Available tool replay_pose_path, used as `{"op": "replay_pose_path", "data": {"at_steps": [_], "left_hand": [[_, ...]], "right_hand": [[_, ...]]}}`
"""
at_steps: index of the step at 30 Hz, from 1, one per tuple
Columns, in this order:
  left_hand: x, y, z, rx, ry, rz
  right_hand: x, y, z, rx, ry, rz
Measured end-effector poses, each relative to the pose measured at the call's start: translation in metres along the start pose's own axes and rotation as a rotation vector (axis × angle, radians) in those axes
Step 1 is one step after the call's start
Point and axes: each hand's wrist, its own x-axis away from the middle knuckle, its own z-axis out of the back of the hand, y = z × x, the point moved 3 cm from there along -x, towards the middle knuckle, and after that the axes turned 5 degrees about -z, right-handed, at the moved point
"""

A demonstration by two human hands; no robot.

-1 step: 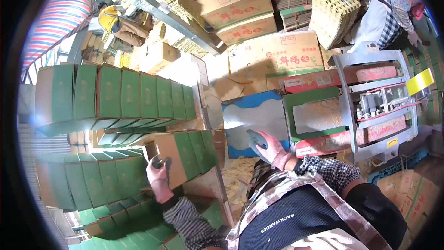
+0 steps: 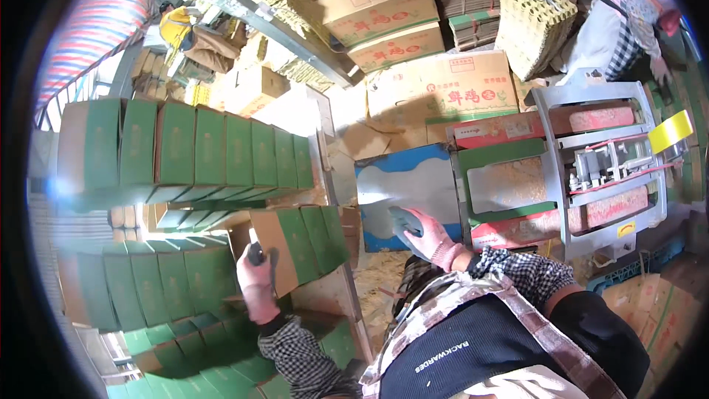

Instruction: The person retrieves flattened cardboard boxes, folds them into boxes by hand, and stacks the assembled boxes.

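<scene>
My left hand (image 2: 257, 281), in a pink glove with dark grey fingers, is closed at the left edge of a cardboard box (image 2: 275, 240) with a brown face. The thumb lies against that face; the fingers curl at the edge, partly hidden. This box stands at the end of a short row of green boxes (image 2: 314, 233) on the left. Over a blue and grey flat-topped panel (image 2: 391, 177) my right hand (image 2: 425, 236), gloved alike, hangs with its fingers stretched out and holds nothing. Whether it touches the panel I cannot tell.
Stacked green cartons (image 2: 210, 148) fill the left. At right, a grey metal frame (image 2: 554, 170) with rollers spans a green and red bed. Brown cartons (image 2: 465, 85) and egg trays (image 2: 535, 26) stand beyond. One person (image 2: 617, 26) is at far right, another (image 2: 196, 37) at far left.
My left hand has shifted slightly right, and its fingers have drawn in at the box edge. My right hand has moved slightly left over the panel.
</scene>
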Motion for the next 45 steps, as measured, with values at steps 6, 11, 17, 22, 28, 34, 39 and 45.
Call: {"op": "replay_pose_path", "data": {"at_steps": [6, 11, 17, 22, 28, 34, 39, 45], "left_hand": [[0.061, 0.211, -0.051, -0.108, -0.071, -0.304], [0.044, 0.141, -0.172, 0.002, -0.441, -0.603], [-0.018, 0.025, -0.26, -0.33, -0.514, -0.545], [-0.039, -0.097, -0.337, 0.298, -0.119, 0.18], [-0.016, 0.017, -0.38, 0.905, -0.372, 0.322], [0.006, 0.024, -0.377, 0.725, -0.638, 0.009], [-0.016, 0.005, -0.144, 0.782, 0.549, -0.113], [0.045, 0.076, -0.024, -0.921, -0.6, -0.62]], "right_hand": [[-0.016, -0.026, -0.019, -0.587, -0.15, 0.006], [-0.053, 0.035, 0.013, 0.242, 0.052, 0.007], [-0.104, 0.066, 0.016, 1.201, -0.578, -0.167], [-0.149, -0.048, -0.043, 0.733, -0.177, 0.164], [-0.036, 0.082, 0.004, 1.07, -0.048, -0.057], [-0.004, 0.016, -0.022, 0.526, -0.036, 0.166], [0.006, 0.021, 0.037, 0.346, 0.154, -0.018], [-0.002, 0.019, -0.003, 0.127, -0.057, 0.041]]}}
